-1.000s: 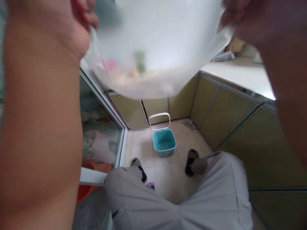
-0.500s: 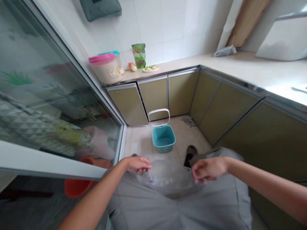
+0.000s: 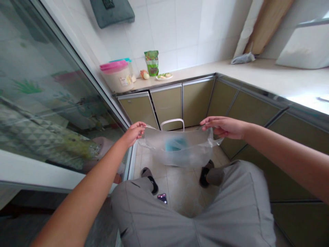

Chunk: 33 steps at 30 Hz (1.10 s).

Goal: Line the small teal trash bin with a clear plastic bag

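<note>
A clear plastic bag [image 3: 154, 151] is stretched wide between my two hands in front of my knees. My left hand [image 3: 135, 133] pinches its left top edge, pulling the film taut. At the other end my right hand [image 3: 221, 127] has its fingers closed on the bag's right top edge. Behind the see-through film stands a teal bucket [image 3: 176, 143] on the floor, blurred by the plastic. The bucket's white handle [image 3: 172, 120] is raised and shows above the bag's rim.
A phone [image 3: 162, 198] lies on the tiles between my feet. Low cabinets [image 3: 197, 99] line the back and right, one door ajar. On the counter are a pink-lidded container [image 3: 117, 76], an onion [image 3: 144, 74], a green pouch [image 3: 152, 63] and a plate [image 3: 164, 77]. A glass door [image 3: 64, 103] borders the left.
Both hands have lifted up and forward from my lap, spreading the plastic bag in front of the bucket. The phone and both feet have come into clearer view.
</note>
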Tool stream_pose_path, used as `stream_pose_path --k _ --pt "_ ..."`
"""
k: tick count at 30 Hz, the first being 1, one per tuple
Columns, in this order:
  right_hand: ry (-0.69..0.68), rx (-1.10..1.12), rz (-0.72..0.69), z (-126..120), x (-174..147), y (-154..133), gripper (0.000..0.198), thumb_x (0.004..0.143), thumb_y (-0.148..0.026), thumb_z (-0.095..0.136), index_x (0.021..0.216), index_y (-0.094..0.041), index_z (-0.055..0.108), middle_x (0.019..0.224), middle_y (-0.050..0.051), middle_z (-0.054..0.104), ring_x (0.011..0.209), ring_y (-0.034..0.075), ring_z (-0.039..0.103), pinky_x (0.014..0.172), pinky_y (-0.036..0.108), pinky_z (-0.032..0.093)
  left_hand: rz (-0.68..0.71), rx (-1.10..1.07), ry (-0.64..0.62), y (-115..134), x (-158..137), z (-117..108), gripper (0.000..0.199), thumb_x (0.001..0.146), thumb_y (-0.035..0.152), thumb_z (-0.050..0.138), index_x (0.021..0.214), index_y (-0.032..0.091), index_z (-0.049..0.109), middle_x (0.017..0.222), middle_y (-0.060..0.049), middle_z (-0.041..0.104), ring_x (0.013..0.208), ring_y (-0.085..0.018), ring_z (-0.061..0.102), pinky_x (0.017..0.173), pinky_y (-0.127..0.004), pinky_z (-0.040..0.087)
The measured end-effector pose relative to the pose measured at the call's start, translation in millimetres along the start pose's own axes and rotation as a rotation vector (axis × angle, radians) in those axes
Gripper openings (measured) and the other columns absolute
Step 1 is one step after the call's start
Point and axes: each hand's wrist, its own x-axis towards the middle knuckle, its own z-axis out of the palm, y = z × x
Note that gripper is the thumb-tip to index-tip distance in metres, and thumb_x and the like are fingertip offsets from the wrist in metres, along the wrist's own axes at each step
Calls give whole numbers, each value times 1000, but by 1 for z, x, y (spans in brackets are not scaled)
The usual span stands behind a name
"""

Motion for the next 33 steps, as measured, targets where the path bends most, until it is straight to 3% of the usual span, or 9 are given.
stream_pose_path --k 3,7,11,14,16,19,23,28,33 --pt "92 -11 -39 -1 10 -16 35 82 -32 75 114 -23 64 106 7 71 45 3 27 37 18 17 63 43 70 13 11 3 33 59 14 65 91 19 65 73 3 52 56 -8 45 44 -15 22" --pt "174 -100 -71 3 23 -19 35 84 -37 77 113 -22 65 86 3 67 45 4 30 38 19 20 105 132 118 15 15 12 42 57 14 62 97 18 72 83 0 63 60 -8 47 48 -16 29" --pt "227 -177 -63 6 36 -6 35 86 -41 75 113 -20 65 73 0 58 46 5 32 38 19 22 120 176 154 1 15 16 47 60 18 62 105 18 75 107 -6 71 63 -9 49 51 -17 33" --pt "238 -194 -22 6 46 9 38 85 -43 77 112 -19 65 66 -3 51 45 5 32 38 20 22 92 257 131 -16 14 15 49 64 22 63 111 16 75 105 -7 74 64 -10 51 53 -19 36" --pt "234 -195 13 4 53 21 39 84 -42 78 112 -19 65 62 -5 46 44 5 31 38 20 22 95 358 98 -28 15 13 43 68 23 61 108 15 77 98 -7 75 67 -13 56 59 -22 42" --pt "230 -212 78 1 64 38 39 84 -41 78 112 -18 64 57 -8 39 43 5 30 37 19 21 145 601 32 -42 17 8 29 75 22 56 88 16 81 92 -7 75 78 -19 63 76 -30 51" --pt "218 -277 143 -4 76 55 43 82 -42 80 114 -18 66 54 -10 38 41 4 29 37 19 20 233 980 -79 -58 20 4 32 77 12 51 78 19 82 95 -9 73 94 -23 67 92 -34 51" --pt "225 -348 219 -7 81 62 40 81 -36 79 114 -15 68 55 -8 42 40 4 28 37 20 20 133 1245 -119 -75 18 5 44 80 8 53 108 21 83 112 -12 72 106 -25 68 100 -34 50" --pt "323 -468 237 -12 86 63 30 83 -30 73 109 -15 73 50 -7 38 41 7 31 39 21 24 45 1315 -95 -84 16 10 64 75 15 66 138 28 68 128 -11 68 108 -29 69 97 -35 52"
